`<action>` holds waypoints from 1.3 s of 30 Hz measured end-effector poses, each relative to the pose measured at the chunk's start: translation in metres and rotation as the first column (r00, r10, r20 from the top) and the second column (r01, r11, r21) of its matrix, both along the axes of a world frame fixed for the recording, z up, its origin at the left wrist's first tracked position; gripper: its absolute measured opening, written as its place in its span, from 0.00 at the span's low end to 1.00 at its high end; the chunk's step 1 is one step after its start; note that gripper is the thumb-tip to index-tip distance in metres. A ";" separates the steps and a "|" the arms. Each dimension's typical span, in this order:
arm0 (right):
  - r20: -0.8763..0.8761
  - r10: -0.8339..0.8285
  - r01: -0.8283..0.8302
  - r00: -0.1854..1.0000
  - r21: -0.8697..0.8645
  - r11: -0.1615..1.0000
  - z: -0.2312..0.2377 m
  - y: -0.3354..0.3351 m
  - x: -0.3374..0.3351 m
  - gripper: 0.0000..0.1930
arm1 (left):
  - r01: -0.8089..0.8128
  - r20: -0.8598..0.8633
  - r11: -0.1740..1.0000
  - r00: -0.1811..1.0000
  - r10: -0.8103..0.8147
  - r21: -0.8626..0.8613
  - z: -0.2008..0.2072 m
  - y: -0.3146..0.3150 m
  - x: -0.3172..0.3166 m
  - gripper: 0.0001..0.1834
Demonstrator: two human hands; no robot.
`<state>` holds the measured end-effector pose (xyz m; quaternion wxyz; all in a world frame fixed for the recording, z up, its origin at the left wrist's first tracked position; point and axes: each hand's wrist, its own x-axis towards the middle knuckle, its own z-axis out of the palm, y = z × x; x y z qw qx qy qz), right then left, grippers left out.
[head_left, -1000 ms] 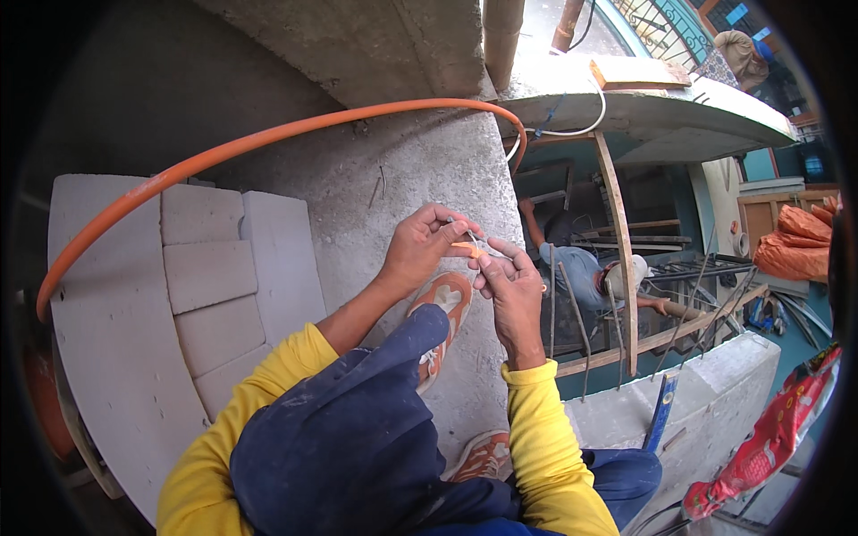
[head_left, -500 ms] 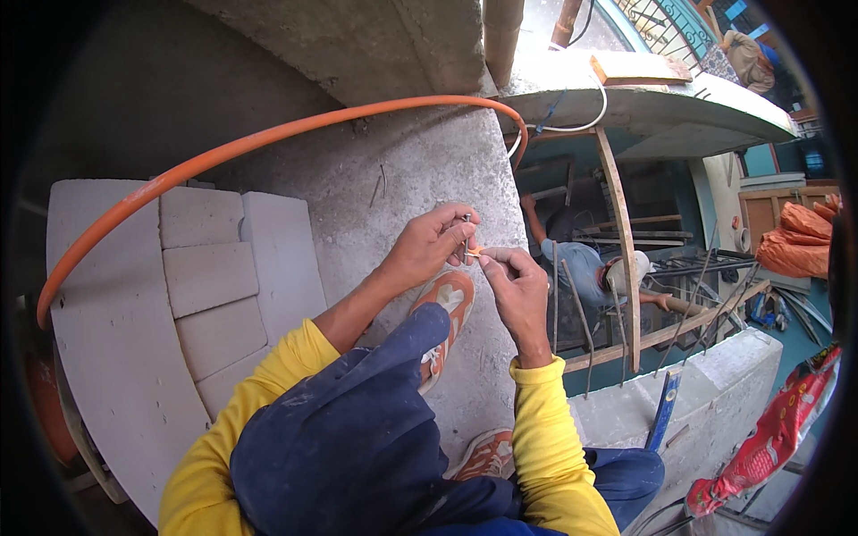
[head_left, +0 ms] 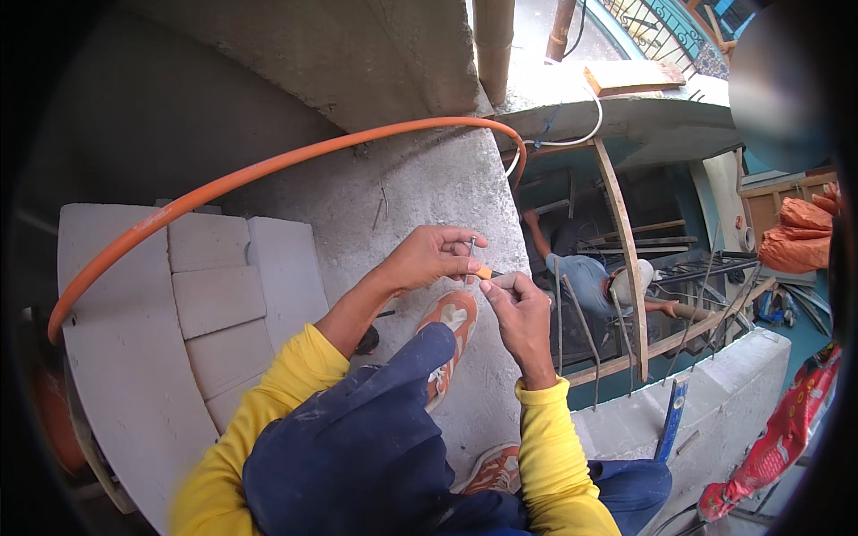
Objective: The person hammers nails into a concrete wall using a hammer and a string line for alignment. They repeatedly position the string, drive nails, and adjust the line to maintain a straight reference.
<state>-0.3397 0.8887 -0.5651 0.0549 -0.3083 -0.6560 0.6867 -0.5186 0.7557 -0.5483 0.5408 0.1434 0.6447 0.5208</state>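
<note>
A person in yellow sleeves (head_left: 559,456) and dark blue trousers (head_left: 357,424) works with 2 bare hands above a rough concrete ledge (head_left: 429,183). The left hand (head_left: 431,257) grasps a thin, nail-like metal piece (head_left: 471,248), held nearly upright between thumb and fingers. Just to the right and nearer, the right hand (head_left: 520,311) is closed at the fingertips on a small orange piece (head_left: 483,272), which sits between the 2 hands, close beside the metal piece; whether the 2 pieces touch cannot be told. Nearer on the ledge are 2 orange-and-white shoes (head_left: 458,313). At left, an orange hose (head_left: 295,163) arches over pale blocks (head_left: 219,299) and bends down at the ledge's far right edge. To the right, beyond upright metal rods (head_left: 582,317) and a wooden strip (head_left: 617,223), a co-worker in a blue-grey shirt (head_left: 585,286) and pale hat (head_left: 633,279) bends forward, 1 hand on a brown cylinder (head_left: 695,313). A blue level (head_left: 672,420) stands tilted at near right, with a red printed sheet (head_left: 770,447) farther right.
</note>
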 end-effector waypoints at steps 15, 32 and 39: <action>0.364 0.282 -0.438 0.888 0.480 0.760 -0.059 0.048 0.021 0.19 | 0.600 -0.637 0.723 0.418 -0.648 -0.342 0.075 0.128 -0.112 0.13; -0.075 0.461 -0.369 0.884 -0.719 0.589 -0.054 0.131 0.105 0.22 | 0.671 -0.545 0.674 0.455 -0.704 -0.310 0.033 0.170 -0.115 0.11; 0.252 0.738 -0.358 0.627 -0.748 0.559 -0.041 0.130 0.250 0.20 | 0.608 -0.640 0.695 0.368 -0.674 -0.382 0.036 0.174 -0.107 0.16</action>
